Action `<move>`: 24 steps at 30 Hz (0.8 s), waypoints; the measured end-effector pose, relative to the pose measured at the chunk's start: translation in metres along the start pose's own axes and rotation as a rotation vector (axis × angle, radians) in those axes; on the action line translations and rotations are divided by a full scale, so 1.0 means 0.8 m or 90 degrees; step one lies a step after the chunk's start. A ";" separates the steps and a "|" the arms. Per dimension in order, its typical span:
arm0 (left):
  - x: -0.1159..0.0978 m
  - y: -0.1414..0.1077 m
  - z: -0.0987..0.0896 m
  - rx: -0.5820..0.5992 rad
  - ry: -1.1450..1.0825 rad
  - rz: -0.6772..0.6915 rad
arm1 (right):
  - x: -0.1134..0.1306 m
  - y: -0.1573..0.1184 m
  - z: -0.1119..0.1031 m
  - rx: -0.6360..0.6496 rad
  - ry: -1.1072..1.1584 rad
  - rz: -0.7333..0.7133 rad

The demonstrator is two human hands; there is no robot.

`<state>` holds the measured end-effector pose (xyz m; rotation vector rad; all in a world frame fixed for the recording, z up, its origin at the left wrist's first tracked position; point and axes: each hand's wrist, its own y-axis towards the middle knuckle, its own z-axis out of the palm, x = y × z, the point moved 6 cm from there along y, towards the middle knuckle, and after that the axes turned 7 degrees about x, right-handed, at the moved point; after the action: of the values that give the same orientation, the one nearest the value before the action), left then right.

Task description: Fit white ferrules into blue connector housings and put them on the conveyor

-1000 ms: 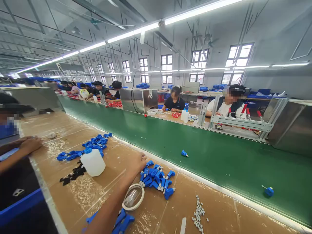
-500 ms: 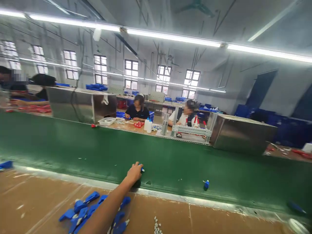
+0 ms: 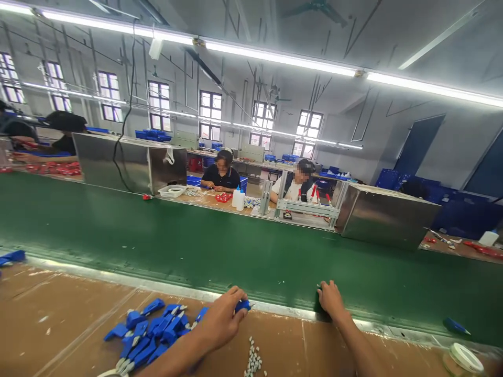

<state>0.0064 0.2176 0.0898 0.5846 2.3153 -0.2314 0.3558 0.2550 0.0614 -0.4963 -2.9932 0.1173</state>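
Observation:
My left hand (image 3: 225, 320) is closed on a small blue plastic part (image 3: 242, 305) with a pale tip, held above the near metal edge of the green belt. My right hand (image 3: 332, 300) reaches onto the belt with its fingers curled down around a small part; only a pale tip shows at the fingertips and the rest is hidden. Left of and partly behind my left forearm lies a heap of blue plastic parts (image 3: 157, 330) with whitish ends. A small pile of grey-white pieces (image 3: 253, 358) lies on the brown table between my forearms.
The green belt (image 3: 188, 241) runs across in front of me. Another blue part (image 3: 456, 325) lies on it at right, near a round lidded jar (image 3: 463, 358). Steel boxes (image 3: 393, 214), white bottles (image 3: 238, 200) and a clamp frame (image 3: 308, 209) line the far side, where several people sit.
My left hand has drawn back from the belt to its near edge with the blue part. My right hand has come into view over the spot where another blue part lay.

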 end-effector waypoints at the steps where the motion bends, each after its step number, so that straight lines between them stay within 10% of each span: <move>1: -0.001 -0.008 0.009 0.022 -0.095 0.006 | 0.000 -0.003 0.001 0.009 0.003 -0.010; 6: 0.011 -0.022 0.072 0.141 -0.562 -0.040 | -0.013 -0.058 0.009 0.100 0.072 -0.123; 14: 0.008 -0.039 0.123 0.183 -0.729 -0.123 | -0.026 -0.166 -0.013 0.171 0.263 -0.230; 19: -0.017 -0.073 0.138 0.194 -0.869 -0.157 | 0.029 -0.212 -0.038 0.146 0.433 -0.283; 24: -0.040 -0.098 0.165 0.250 -1.119 -0.142 | 0.091 -0.266 0.002 0.173 0.584 -0.304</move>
<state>0.0701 0.0942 0.0168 0.0962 0.5954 -0.8751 0.2196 0.0777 0.0864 0.1773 -2.0661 0.1865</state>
